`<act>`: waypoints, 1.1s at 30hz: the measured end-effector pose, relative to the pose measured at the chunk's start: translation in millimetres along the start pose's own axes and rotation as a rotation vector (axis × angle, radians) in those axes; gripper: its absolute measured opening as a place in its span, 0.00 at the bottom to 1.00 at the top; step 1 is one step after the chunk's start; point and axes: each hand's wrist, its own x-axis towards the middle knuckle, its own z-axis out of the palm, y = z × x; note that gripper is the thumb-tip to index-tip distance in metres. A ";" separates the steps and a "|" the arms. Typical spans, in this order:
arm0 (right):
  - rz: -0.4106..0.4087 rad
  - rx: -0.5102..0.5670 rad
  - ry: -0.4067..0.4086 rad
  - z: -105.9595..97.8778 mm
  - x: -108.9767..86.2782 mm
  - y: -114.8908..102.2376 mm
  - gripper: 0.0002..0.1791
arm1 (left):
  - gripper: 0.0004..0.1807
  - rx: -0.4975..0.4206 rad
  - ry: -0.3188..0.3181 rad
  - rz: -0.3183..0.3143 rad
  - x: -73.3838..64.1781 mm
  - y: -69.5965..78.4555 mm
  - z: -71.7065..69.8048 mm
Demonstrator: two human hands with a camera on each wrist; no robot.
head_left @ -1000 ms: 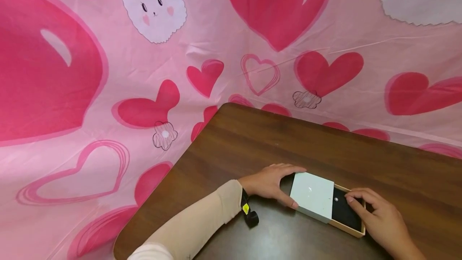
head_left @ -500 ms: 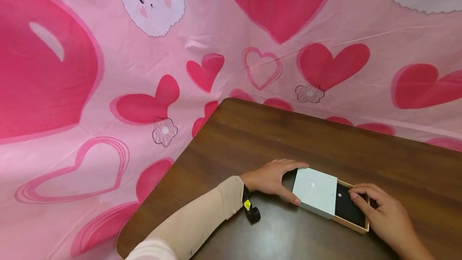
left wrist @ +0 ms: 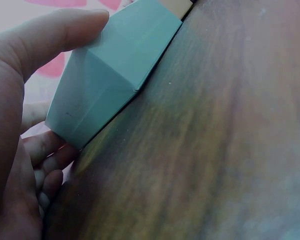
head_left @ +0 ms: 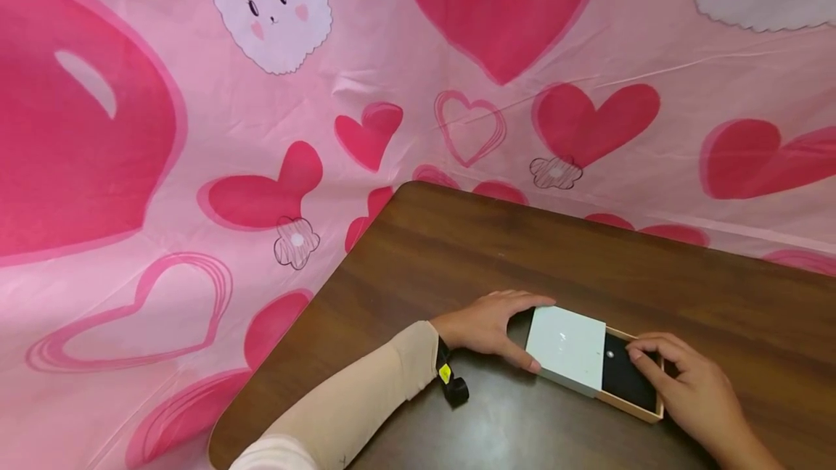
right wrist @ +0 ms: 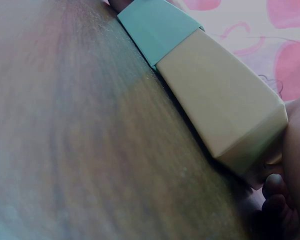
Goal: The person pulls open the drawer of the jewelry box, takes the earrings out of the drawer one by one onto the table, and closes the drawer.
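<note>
Backdrop cloth (head_left: 385,27), pink with red hearts, hangs behind and to the left of the box cover. Left of the cover, a beige sleeve (head_left: 359,401) reaches in, ending at a wrist with a black strap (head_left: 451,383) (yellow patch on it, easy to spot). Left hand (head_left: 483,325) sits at the cover's left end, thumb on the near side and fingers on the far side; the grip is holding the cover between them. Box cover (head_left: 567,347) itself: pale green, lying flat on the brown wood tabletop (head_left: 490,260). From the cover's right end sticks out a tan tray (head_left: 630,408), part of its length exposed. Inside, right of the cover, lies a black insert (head_left: 625,373) with a small pale dot. Right hand (head_left: 695,379), farthest right of the cover, curls over the tray's outer end; the grip is narrow, holding the tray there, thumb and forefinger tips close together above the insert. Whether they touch the insert, cannot tell.
</note>
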 end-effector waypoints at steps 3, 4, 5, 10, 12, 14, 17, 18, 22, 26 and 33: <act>-0.010 0.001 0.009 -1.6 -2.2 1.0 0.05 | 0.52 -0.011 0.001 0.008 1.2 1.2 1.6; -0.012 0.001 0.011 -2.3 -2.9 1.2 0.05 | 0.52 -0.013 0.001 0.010 1.7 1.6 2.2; -0.012 0.000 0.013 -2.9 -3.6 1.6 0.05 | 0.52 -0.017 -0.002 0.010 2.1 2.0 2.9; -0.009 -0.012 0.019 -6.2 -7.2 3.1 0.05 | 0.52 -0.027 -0.008 0.014 5.5 3.4 7.1; -0.004 -0.017 0.019 -7.4 -8.6 3.9 0.05 | 0.52 -0.027 -0.009 0.021 7.0 4.0 8.5; 0.002 -0.019 0.013 -8.8 -10.2 4.6 0.05 | 0.52 -0.028 -0.011 0.025 8.3 4.6 9.8; 0.013 -0.027 0.010 -11.0 -12.2 5.3 0.04 | 0.52 -0.030 -0.012 0.036 10.0 5.7 11.3; 0.017 -0.031 0.008 -11.5 -12.6 5.6 0.04 | 0.52 -0.033 -0.013 0.038 10.4 6.0 11.6; 0.040 -0.055 0.000 -10.8 -12.5 5.2 0.03 | 0.52 -0.040 -0.002 0.048 10.9 6.7 11.8; 0.062 -0.067 -0.003 -8.0 -10.4 2.7 0.06 | 0.52 -0.054 0.011 0.043 9.1 5.9 11.1; 0.067 -0.050 -0.006 2.5 -0.7 -2.9 0.10 | 0.52 -0.061 0.027 0.008 -3.2 0.0 2.9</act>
